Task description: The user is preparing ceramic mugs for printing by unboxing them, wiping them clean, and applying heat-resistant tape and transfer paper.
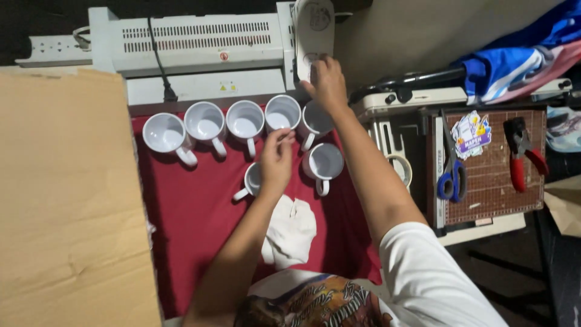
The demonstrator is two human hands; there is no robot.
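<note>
Seven white ceramic mugs (245, 119) on a dark red cloth (193, 212) spread over the work surface: five in a row at 12 o'clock, handles toward 6, and two more just below at the row's right end. Glossy, round, empty, open mouths up. Left hand (276, 162) over the lower-left mug (250, 180), fingertips pinched narrow by the rim of the fourth mug (282, 112); whether anything sits in the pinch, cannot tell. Right hand (327, 82) at 12 o'clock above the fifth mug (316, 120), fingers curled against the white end cap (314, 30) of a long grey-white laminator (200, 51); grip not clear. One black cord (158, 57) draped across the vented top of that machine. One crumpled white rag (290, 233) at 6 o'clock on the cloth. One large flat sheet of brown cardboard (66, 200) at 9 o'clock. At 3 o'clock, one gridded brown cutting board (493, 181) carrying one pair of blue-handled scissors (451, 172), one pair of red-handled pliers (521, 154) and one small printed sticker (472, 134); one roll of clear tape (399, 169) beside it. Dim room, dark floor at lower right.
</note>
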